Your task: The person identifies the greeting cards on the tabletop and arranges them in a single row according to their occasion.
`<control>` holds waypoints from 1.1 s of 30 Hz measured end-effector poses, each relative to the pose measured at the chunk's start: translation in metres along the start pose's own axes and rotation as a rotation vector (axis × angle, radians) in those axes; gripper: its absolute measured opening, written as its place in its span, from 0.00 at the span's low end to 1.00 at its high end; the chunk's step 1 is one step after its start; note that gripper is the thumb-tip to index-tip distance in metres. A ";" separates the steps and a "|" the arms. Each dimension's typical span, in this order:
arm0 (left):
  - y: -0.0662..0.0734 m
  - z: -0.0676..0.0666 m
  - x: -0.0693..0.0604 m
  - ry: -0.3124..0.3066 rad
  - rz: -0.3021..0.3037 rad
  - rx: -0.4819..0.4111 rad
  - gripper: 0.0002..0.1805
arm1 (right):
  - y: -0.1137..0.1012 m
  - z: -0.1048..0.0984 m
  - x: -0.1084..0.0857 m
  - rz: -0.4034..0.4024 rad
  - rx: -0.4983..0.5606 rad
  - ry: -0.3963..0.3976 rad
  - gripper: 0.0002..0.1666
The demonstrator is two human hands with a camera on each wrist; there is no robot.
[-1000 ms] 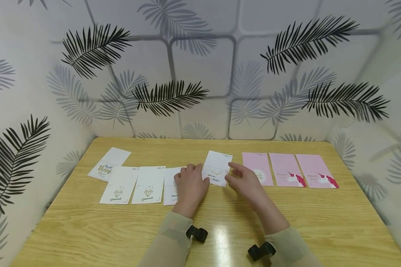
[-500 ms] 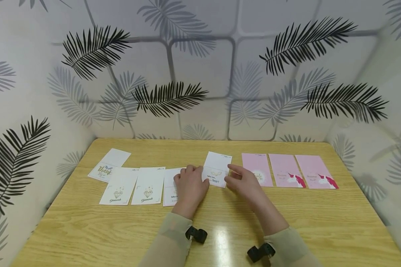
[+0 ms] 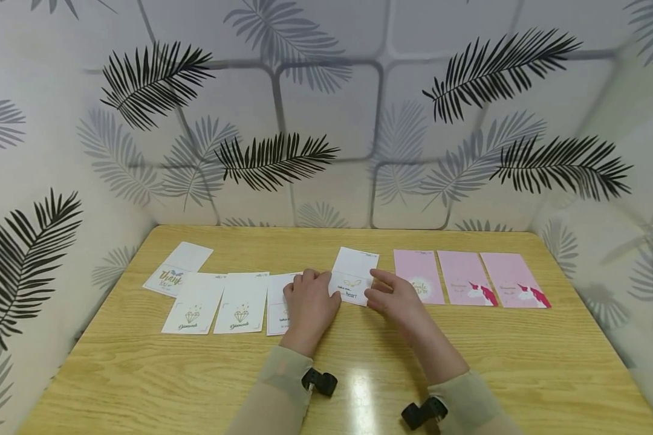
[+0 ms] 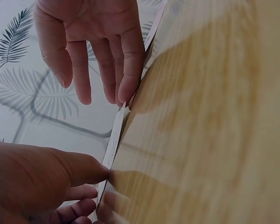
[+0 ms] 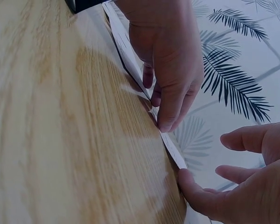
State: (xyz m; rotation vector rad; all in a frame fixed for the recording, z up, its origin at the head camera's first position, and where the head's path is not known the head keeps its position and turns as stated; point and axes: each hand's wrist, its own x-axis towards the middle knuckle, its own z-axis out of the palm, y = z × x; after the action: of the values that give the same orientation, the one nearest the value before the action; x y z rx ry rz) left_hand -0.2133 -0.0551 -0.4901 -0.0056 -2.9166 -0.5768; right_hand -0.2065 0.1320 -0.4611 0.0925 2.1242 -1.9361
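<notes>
1. On the light wood-grain desk (image 3: pixel 223 374), at far left, a white paper card with gold "Thank You" lettering (image 3: pixel 190 254) lies tilted.
2. Beside it, a white rectangular card with a gold diamond (image 3: pixel 198 293) overlaps its corner; a second white diamond card (image 3: pixel 245 296) lies just right.
3. Next, a white card with a thin printed border (image 3: pixel 276 302) is partly hidden by the left hand.
4. The left hand (image 3: pixel 311 305) reaches forward, back upward, from a beige sleeve (image 3: pixel 272 383) with a black wrist device (image 3: pixel 320 382). Its fingers are loosely bent, its thumb touching the next card's edge.
5. That white card with gold wings and "heart" lettering (image 3: pixel 355 269) lies slightly tilted between the hands.
6. The right hand (image 3: pixel 401 304) angles inward, thumb and fingers spread apart, thumb at the card's near right corner.
7. Farther right, a pink card with a white glow (image 3: pixel 416 269), partly covered by that hand, and two pink unicorn cards (image 3: pixel 459 269) lie in a row.
</notes>
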 end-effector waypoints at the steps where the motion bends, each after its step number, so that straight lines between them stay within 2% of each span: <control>1: 0.000 0.000 0.000 -0.001 -0.001 -0.002 0.24 | 0.001 0.000 0.000 0.001 0.008 0.001 0.36; 10: 0.000 -0.001 -0.001 -0.007 -0.002 -0.013 0.24 | 0.003 0.001 0.002 0.004 0.078 0.047 0.37; 17: 0.001 -0.002 -0.002 0.011 0.001 -0.023 0.22 | 0.006 0.003 0.005 -0.022 0.118 0.030 0.40; 21: 0.002 -0.002 -0.001 0.000 -0.008 -0.023 0.23 | 0.007 0.004 0.006 -0.026 0.085 0.026 0.41; 27: 0.002 -0.003 0.000 -0.012 -0.030 -0.030 0.23 | 0.005 0.009 0.010 -0.036 -0.017 0.087 0.39; 33: 0.001 -0.004 0.002 0.012 -0.007 -0.064 0.21 | 0.001 0.012 0.014 -0.098 -0.119 0.133 0.34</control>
State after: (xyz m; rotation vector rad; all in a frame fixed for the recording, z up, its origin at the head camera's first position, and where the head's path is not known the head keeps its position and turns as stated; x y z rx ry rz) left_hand -0.2144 -0.0562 -0.4856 0.0005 -2.8867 -0.6693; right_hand -0.2175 0.1188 -0.4663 0.0984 2.3671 -1.8990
